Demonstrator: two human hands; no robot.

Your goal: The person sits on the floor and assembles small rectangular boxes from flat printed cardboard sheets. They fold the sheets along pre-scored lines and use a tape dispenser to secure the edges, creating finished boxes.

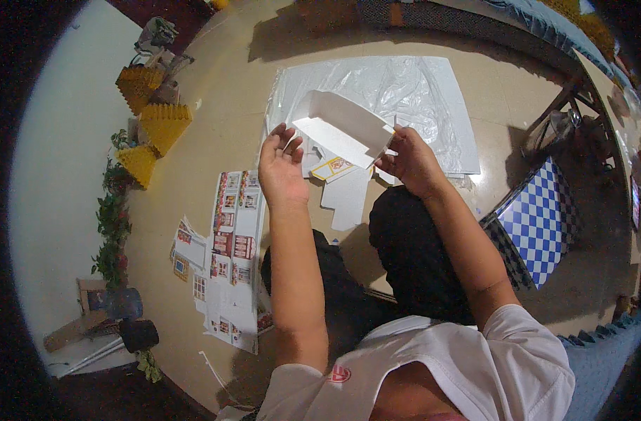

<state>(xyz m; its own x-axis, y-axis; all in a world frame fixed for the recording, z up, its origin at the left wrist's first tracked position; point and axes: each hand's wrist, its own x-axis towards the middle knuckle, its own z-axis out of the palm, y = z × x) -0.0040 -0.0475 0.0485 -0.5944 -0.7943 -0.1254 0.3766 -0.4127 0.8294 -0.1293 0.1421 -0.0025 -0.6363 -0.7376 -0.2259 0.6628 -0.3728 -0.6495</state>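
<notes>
A white folded card piece shaped like an open tray [343, 133] hangs in front of me, its long raised wall at the far side. My right hand [413, 161] pinches its right end between thumb and fingers. Near its left end, my left hand [284, 168] is raised palm up, fingers loosely bent and apart, with nothing in it. Under the tray, white card cut-outs [346, 200] lie close to my knees, one with a yellow-edged printed strip [332, 167].
Beyond lies a white board [461, 144] under clear plastic film. Printed card sheets [239, 281] with house fronts are on the floor to my left. A blue-and-white checkered stool [538, 224] stands right, beside a table [618, 133]. Yellow zigzag-edged objects [164, 126] and plants [113, 217] line the wall.
</notes>
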